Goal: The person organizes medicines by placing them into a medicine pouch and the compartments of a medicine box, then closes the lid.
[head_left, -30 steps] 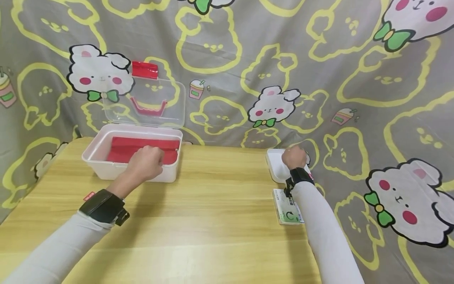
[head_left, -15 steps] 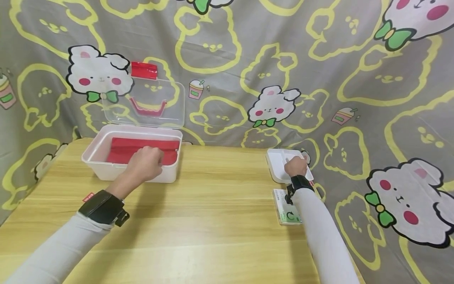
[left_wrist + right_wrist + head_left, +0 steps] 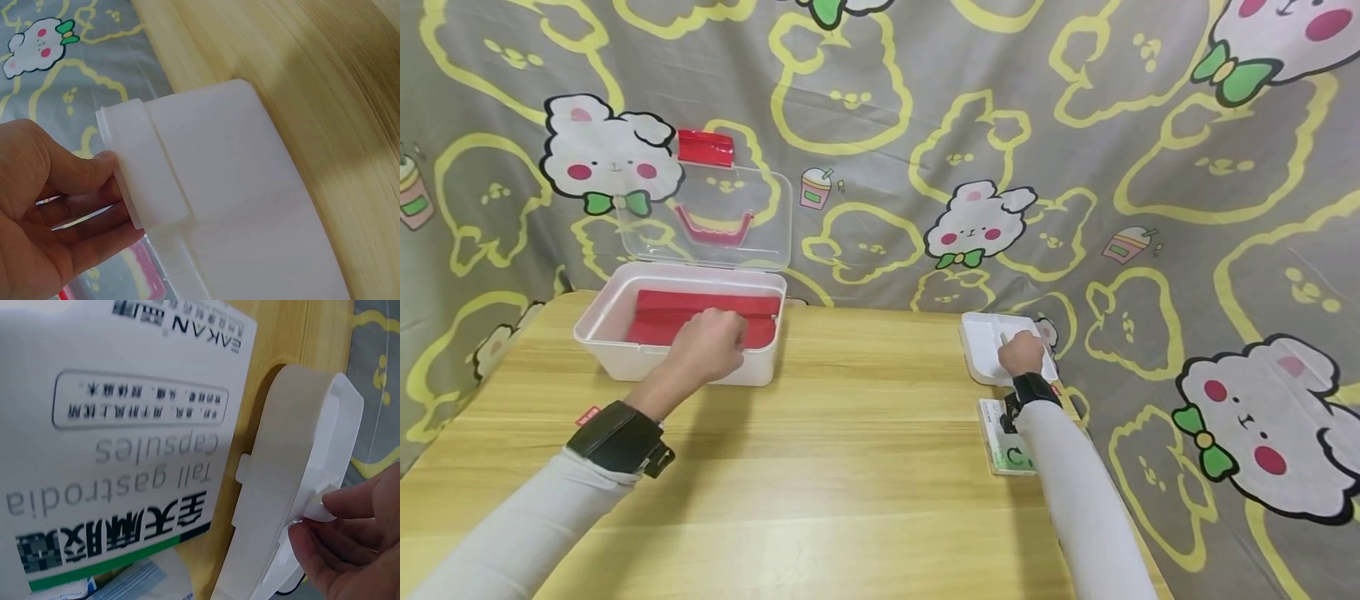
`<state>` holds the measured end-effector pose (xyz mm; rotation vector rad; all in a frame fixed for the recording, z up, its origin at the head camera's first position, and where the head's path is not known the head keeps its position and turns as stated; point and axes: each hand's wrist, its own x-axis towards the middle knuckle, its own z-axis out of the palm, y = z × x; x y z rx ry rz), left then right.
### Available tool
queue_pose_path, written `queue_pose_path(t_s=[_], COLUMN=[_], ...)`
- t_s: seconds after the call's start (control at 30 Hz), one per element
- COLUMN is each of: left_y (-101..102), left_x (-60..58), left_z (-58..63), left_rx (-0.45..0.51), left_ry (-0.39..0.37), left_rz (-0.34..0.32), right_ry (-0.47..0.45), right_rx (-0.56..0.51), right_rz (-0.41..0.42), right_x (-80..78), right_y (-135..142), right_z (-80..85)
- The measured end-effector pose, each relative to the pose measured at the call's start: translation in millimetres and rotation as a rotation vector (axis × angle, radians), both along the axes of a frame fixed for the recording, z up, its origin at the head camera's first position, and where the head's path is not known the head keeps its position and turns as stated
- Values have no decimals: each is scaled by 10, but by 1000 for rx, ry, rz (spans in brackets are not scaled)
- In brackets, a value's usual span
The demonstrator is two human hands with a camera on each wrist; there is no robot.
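Note:
At the left in the head view, a translucent white plastic box (image 3: 617, 360) stands with its clear lid (image 3: 767, 217) raised. Something flat and red (image 3: 655, 312) lies inside. My left hand (image 3: 706, 346) pinches the box's near rim (image 3: 140, 165), thumb on one side and fingers on the other. Far right, my right hand (image 3: 1021, 353) is over a shallow white divided tray (image 3: 977, 343). Between its thumb and finger it pinches a small white piece (image 3: 320, 509); whether this is loose or part of the tray I cannot tell. The hand covers part of the tray.
A Tall gastrodia capsules carton (image 3: 1004, 446) lies on the wooden table (image 3: 850, 450), just nearer than the tray and partly under the right wrist. A patterned grey curtain (image 3: 865, 175) hangs behind the table and along its right side. The lid has a red latch (image 3: 705, 148).
My right hand has drawn slightly back toward me, uncovering more of the tray's compartments. The tray has shifted very slightly left. My left hand and the plastic box have stayed put.

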<state>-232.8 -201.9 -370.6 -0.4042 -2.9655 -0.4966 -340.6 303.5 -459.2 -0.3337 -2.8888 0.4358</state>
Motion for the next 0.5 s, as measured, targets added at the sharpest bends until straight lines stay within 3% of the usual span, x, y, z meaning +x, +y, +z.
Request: queue_pose_path(t_s=[0.2,0.5], left_y=[-8,-28], left_x=[8,16], left_z=[10,39], left_rx=[-5,21], left_ry=[10,-7], left_rz=[-7,-12], right_ry=[-19,-38], right_rx=[-44,25], right_rz=[57,229], right_x=[1,32], right_y=[-223,-679], right_z=[36,78])
